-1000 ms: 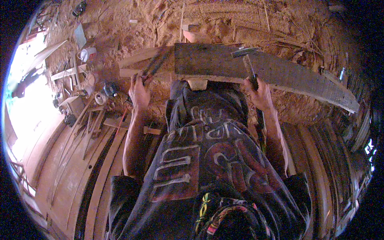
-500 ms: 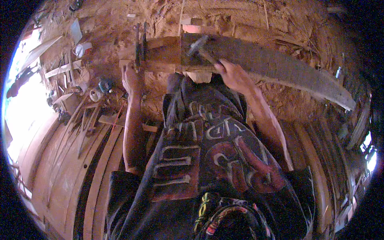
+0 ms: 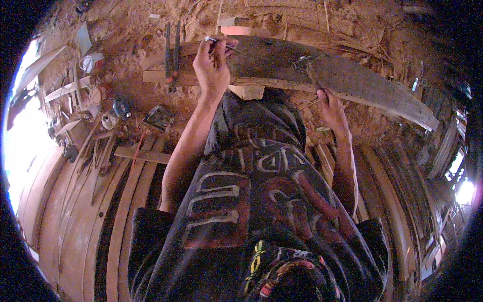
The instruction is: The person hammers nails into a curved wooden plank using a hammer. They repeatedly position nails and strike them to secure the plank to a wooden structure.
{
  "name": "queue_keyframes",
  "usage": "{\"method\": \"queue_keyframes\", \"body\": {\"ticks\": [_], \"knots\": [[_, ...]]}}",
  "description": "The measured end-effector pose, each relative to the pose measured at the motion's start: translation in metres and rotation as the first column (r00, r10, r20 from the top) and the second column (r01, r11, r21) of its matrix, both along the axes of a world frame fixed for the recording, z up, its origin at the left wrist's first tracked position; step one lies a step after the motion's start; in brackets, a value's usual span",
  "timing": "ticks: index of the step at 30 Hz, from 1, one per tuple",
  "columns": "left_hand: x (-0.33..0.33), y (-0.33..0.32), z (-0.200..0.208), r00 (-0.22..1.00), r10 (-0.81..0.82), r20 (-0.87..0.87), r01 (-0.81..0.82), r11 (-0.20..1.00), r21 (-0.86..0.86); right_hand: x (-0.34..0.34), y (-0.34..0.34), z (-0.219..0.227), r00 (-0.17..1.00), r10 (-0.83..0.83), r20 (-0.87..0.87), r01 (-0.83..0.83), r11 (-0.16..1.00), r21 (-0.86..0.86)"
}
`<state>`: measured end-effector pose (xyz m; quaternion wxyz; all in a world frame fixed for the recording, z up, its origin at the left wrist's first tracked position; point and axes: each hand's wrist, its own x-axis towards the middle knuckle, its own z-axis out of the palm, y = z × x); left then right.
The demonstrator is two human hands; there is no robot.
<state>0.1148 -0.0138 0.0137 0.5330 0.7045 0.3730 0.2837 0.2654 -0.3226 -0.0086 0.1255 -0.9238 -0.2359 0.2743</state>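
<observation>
A long dark plank (image 3: 362, 80) lies crosswise ahead of me, its right end tapering. Above its left part, my left hand (image 3: 212, 65) pinches a slim, pencil-like stick (image 3: 234, 49) that points right; its exact kind is too small to tell. My right hand (image 3: 332, 108) grips the lower end of a hammer's (image 3: 313, 75) handle in front of the plank's near edge. The hammer's metal head is over the plank's surface; whether it touches cannot be made out. Under the plank's near edge, a pale wood block (image 3: 246, 92) shows between my knees.
Two dark upright bars (image 3: 172, 50) cross lighter wood (image 3: 153, 75) at the left. A blue power tool (image 3: 121, 107), a dark object (image 3: 158, 117) and offcuts lie left of me. Long boards (image 3: 75, 211) line both sides. Sawdust-brown ground (image 3: 282, 17) spreads beyond the plank.
My left hand has moved right from beside the dark bars to above the plank and now holds the slim stick. My right hand has shifted right and nearer with the hammer.
</observation>
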Motion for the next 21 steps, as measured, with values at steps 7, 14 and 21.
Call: {"method": "queue_keyframes", "body": {"ticks": [7,14,21], "knots": [[0.007,0.002,-0.018,0.997,-0.070,-0.029,0.070,0.997,0.022,-0.018,0.011,0.005,0.993,-0.093,-0.069,0.100,0.990,0.103],[0.006,0.005,-0.032,0.997,-0.079,0.024,0.079,0.997,0.015,-0.011,0.002,-0.006,0.987,-0.094,-0.129,0.089,0.995,-0.045],[0.002,0.003,-0.015,0.973,-0.191,-0.132,0.216,0.952,0.215,-0.018,0.007,0.009,0.999,-0.041,-0.011,0.041,0.998,0.045]]}}
